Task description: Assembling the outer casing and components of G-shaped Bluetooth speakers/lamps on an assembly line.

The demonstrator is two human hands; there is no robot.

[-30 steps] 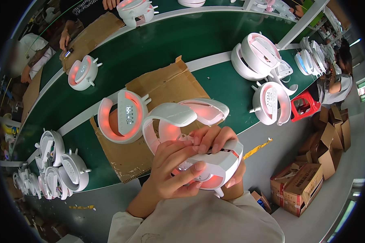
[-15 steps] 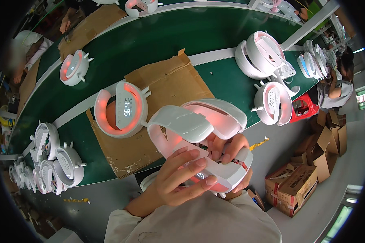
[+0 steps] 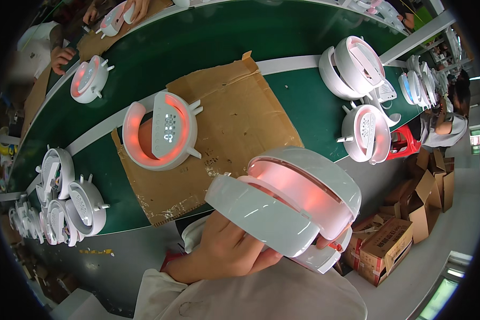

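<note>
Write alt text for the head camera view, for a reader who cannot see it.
A person's left hand holds up a white ring-shaped device glowing pink inside, close to the camera; the right hand is mostly hidden behind it. Beyond it, a similar lit device lies on a cardboard sheet on a green conveyor belt carrying more such units.

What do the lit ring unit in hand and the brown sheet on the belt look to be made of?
The ring unit looks like moulded white plastic, glossy: it shows soft highlights, and the pink light glows through its inner band, so that part seems translucent. The left hand grips it from below. The brown sheet looks like matte corrugated cardboard: torn, frayed edges and a creased flap. The belt under it looks like smooth green rubber or vinyl, probably.
</note>
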